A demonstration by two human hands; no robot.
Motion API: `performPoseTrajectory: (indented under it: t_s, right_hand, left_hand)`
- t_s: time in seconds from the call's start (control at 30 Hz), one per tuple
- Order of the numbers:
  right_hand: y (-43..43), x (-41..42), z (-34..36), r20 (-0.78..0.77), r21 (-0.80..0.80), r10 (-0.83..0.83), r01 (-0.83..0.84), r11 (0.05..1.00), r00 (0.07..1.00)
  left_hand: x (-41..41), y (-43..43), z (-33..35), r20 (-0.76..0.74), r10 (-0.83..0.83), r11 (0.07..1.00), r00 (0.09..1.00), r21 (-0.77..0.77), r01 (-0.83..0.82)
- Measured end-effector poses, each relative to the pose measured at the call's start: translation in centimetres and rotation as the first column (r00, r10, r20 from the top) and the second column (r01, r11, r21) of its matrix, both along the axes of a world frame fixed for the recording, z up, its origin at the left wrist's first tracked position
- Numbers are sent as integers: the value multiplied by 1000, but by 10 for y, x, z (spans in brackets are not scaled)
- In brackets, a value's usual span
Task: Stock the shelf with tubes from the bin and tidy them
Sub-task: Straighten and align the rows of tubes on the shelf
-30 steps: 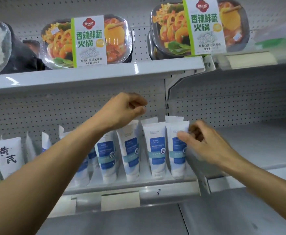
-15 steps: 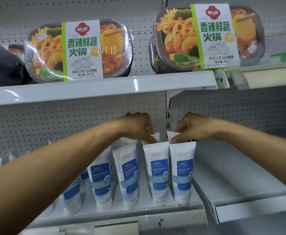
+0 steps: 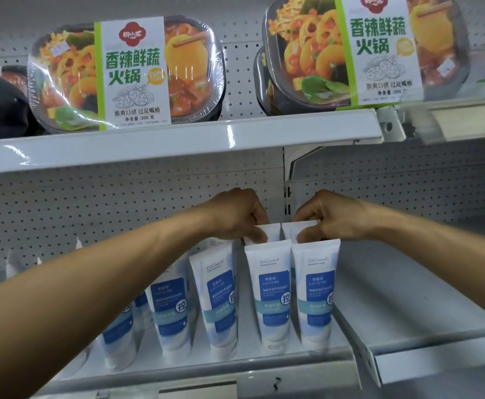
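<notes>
Several white tubes with blue labels stand cap-down in a row on the lower shelf (image 3: 235, 367). The two rightmost front tubes (image 3: 270, 295) (image 3: 316, 292) stand upright side by side. Behind them two more tubes show only their flat top ends. My left hand (image 3: 235, 214) pinches the top of the left rear tube (image 3: 271, 231). My right hand (image 3: 330, 217) pinches the top of the right rear tube (image 3: 293, 230). My left forearm hides parts of the tubes further left. No bin is in view.
The shelf above (image 3: 178, 139) carries two wrapped hotpot meal trays (image 3: 126, 73) (image 3: 365, 50). To the right an adjoining shelf (image 3: 408, 306) lies bare, its front lip below my right forearm. A pegboard back wall (image 3: 91, 208) stands behind the tubes.
Both hands rose from the front tubes to the back row and now pinch the tops of the two rear tubes. The camera has moved closer to the shelf.
</notes>
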State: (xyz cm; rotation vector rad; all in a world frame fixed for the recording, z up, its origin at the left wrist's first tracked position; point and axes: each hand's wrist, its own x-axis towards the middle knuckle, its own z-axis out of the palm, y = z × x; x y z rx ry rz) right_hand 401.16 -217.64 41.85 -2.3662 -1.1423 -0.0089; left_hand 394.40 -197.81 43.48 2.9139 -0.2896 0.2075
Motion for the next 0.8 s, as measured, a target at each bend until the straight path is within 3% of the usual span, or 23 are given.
performPoseTrajectory:
  t_s: [0.67,0.73,0.8]
  right_hand:
    - [-2,3,-4,-13,-17,3,-3,1000,1000]
    - [-4,3,-3,28,11,-11,11,1000,1000]
    - [-7,2,-1,91,137,-35,23,990,995]
  left_hand:
    - [1,0,0,-35,-16,1000,999,-10,15]
    - [-2,0,4,-7,-20,999,1000,-43,20]
    - [-9,-3,10,120,-22,999,993,-46,28]
